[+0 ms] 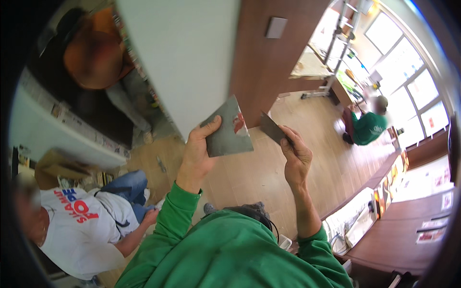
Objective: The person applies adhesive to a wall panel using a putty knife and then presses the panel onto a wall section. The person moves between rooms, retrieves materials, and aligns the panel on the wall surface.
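Pale plank floor (240, 185), wood-look, seams showing between boards.
Small grey tool (161, 164) lies left of centre, too small to tell its kind. Ladder (331, 82) stands upper right, feet on the planks. Person in green (369, 128) low on the boards farther right, seated or crouched, cannot tell. Grey shoe (210, 208) lower centre; pale shoe (148, 138) upper left, beyond the tool.

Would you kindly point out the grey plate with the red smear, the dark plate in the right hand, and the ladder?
Grey plate (225, 135): head view, middle of its face.
Dark plate (272, 129): head view, its broad face.
Ladder (342, 60): head view, side rail.
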Action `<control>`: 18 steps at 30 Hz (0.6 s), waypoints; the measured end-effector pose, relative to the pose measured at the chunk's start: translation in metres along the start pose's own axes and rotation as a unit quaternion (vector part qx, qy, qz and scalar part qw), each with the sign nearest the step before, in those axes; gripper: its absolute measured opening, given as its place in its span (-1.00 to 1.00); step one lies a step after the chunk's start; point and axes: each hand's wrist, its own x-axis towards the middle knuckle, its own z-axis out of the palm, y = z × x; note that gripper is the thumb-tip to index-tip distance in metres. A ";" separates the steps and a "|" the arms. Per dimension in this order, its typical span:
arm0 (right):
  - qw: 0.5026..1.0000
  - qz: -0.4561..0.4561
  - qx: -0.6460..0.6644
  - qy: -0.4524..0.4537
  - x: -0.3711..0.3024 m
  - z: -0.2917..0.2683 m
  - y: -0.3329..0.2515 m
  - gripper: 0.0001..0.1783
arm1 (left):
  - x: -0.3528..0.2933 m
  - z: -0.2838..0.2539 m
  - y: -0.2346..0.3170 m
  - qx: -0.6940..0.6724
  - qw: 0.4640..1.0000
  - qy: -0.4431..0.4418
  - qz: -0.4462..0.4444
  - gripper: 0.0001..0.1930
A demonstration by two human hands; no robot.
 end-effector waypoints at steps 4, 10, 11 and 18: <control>0.959 0.047 0.258 0.111 -0.010 -0.026 -0.010 -0.66 | 0.033 0.038 -0.079 0.037 0.998 -0.003 -0.040 -0.64; 0.980 0.044 0.110 0.162 -0.019 -0.139 -0.006 -0.66 | 0.062 0.123 -0.185 0.152 0.987 0.042 0.041 -0.67; 0.985 0.017 0.070 0.160 -0.020 -0.162 -0.005 -0.66 | 0.066 0.140 -0.199 0.155 0.986 0.040 0.040 -0.68; 0.980 0.111 0.032 0.160 -0.051 -0.333 0.039 -0.71 | 0.096 0.227 -0.299 0.137 0.989 0.046 0.030 -0.67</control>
